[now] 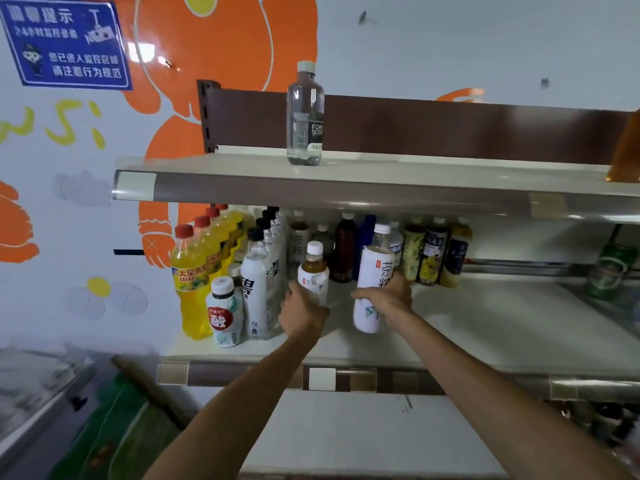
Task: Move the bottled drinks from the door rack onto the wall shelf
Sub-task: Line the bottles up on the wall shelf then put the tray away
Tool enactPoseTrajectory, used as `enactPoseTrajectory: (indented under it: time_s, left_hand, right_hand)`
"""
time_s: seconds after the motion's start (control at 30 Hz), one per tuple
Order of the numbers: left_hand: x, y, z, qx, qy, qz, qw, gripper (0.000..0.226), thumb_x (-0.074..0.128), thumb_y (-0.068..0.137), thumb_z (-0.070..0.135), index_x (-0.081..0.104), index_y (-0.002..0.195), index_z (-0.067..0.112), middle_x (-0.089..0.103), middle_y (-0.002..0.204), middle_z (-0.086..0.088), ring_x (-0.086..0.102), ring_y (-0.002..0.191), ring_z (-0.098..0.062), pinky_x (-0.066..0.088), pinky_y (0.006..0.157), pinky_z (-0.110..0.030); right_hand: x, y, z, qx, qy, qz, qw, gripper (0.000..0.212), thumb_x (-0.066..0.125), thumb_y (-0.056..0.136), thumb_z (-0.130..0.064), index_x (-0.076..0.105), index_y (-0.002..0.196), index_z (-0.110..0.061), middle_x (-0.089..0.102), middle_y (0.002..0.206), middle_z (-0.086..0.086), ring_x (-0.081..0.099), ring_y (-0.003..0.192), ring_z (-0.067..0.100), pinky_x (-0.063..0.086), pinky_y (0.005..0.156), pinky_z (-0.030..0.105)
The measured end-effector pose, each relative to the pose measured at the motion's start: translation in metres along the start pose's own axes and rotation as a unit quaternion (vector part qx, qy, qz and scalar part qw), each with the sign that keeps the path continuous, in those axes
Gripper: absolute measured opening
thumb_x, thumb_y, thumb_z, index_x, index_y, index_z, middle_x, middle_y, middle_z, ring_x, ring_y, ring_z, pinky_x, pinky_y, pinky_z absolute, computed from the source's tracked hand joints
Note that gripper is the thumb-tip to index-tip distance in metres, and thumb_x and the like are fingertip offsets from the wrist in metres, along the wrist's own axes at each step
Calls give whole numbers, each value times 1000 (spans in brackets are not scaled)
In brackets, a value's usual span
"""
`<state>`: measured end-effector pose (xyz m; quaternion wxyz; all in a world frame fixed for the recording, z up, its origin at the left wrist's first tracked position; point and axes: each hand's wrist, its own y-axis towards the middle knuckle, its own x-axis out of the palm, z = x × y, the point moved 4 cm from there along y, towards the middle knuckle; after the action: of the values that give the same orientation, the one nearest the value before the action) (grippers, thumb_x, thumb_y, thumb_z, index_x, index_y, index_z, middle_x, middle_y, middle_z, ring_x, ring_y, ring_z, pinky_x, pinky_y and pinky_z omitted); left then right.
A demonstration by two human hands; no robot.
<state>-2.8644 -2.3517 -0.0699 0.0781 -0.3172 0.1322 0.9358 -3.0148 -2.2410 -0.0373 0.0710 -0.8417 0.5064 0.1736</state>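
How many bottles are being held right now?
2. The left hand grips a small tea bottle; the right hand grips a taller white bottle, both at the lower shelf. No hidden ones apparent.

Small bottle (313, 271) in your left grip (303, 310), tall bottle (375, 268) in your right grip (386, 296); bottle rows (207, 258) left and behind; lone bottle (304, 116) on upper shelf (415, 171) above.

Left forearm (242, 393) and right forearm (467, 375): bare along full visible length, slim in build. Left hand (303, 313) and right hand (388, 297): bare. Finer surface detail too blurred to record.
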Motion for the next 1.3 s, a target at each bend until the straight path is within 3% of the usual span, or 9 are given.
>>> enactPoseTrajectory:
  time_s: [0.2, 0.4, 0.5, 0.67, 0.8, 0.93, 1.03, 1.13, 1.3]
  left_hand:
    - [14, 13, 0, -10, -14, 33, 999, 62, 80, 71, 27, 37, 113, 14, 59, 121, -10, 59, 110, -33, 50, 88, -44]
    - [31, -2, -14, -27, -57, 132, 989, 65, 85, 68, 29, 36, 110, 16, 51, 115, -9, 55, 104, -28, 54, 83, -44]
    - [44, -1, -23, -28, -69, 96, 993, 54, 78, 76, 30, 38, 110, 18, 62, 117, -9, 62, 103, -30, 56, 82, -45]
    - [49, 20, -20, -62, -59, 75, 993, 49, 75, 81, 29, 46, 118, 14, 62, 119, -10, 62, 108, -29, 53, 85, -40]
    - [57, 47, -16, -86, -34, 65, 994, 46, 68, 88, 32, 50, 123, 9, 60, 123, -12, 59, 113, -29, 50, 92, -39]
    - [77, 83, -17, -77, -27, 33, 996, 52, 49, 100, 32, 32, 143, 9, 52, 135, -17, 53, 122, -34, 44, 99, -42]
    - [85, 106, -14, -104, -32, 75, 991, 41, 32, 105, 29, 43, 136, 5, 48, 137, -20, 47, 126, -33, 36, 108, -40]
    - [87, 123, -11, -116, 9, 100, 988, 27, 43, 101, 19, 53, 123, 6, 56, 128, -17, 53, 120, -31, 43, 102, -38]
    - [91, 128, -7, -116, 57, 91, 987, 29, 44, 100, 15, 50, 126, 4, 55, 128, -17, 52, 122, -32, 41, 103, -39]
  right_hand:
    - [19, 35, 0, -19, 14, -22, 999, 66, 93, 48, -21, 61, 105, -12, 69, 106, 8, 66, 88, 26, 56, 79, 37]
    - [38, 57, 6, -28, 19, -59, 998, 75, 93, 43, -24, 58, 109, -12, 68, 107, 8, 65, 94, 29, 57, 82, 43]
    - [49, 67, 6, -35, 34, -74, 996, 82, 92, 34, -28, 57, 106, -15, 68, 106, 7, 66, 94, 29, 57, 83, 47]
    - [54, 72, -11, -68, 37, -94, 993, 71, 92, 48, -17, 54, 108, -13, 66, 110, 9, 64, 97, 30, 55, 83, 43]
    - [54, 84, -18, -87, 41, -107, 990, 62, 92, 54, -16, 51, 100, -16, 62, 101, 4, 59, 89, 25, 52, 75, 35]
    - [50, 103, -21, -111, 34, -108, 987, 60, 92, 54, -17, 54, 100, -15, 64, 102, 5, 61, 91, 26, 53, 75, 36]
    - [46, 119, -19, -107, 37, -110, 987, 60, 91, 56, -17, 51, 100, -15, 60, 99, 3, 59, 90, 24, 53, 74, 36]
    - [45, 134, -11, -94, 37, -111, 989, 63, 92, 55, -17, 51, 103, -15, 62, 100, 3, 60, 91, 25, 55, 78, 39]
    - [50, 145, 2, -77, 31, -117, 990, 68, 93, 49, -17, 54, 104, -15, 65, 102, 4, 63, 93, 27, 58, 80, 49]
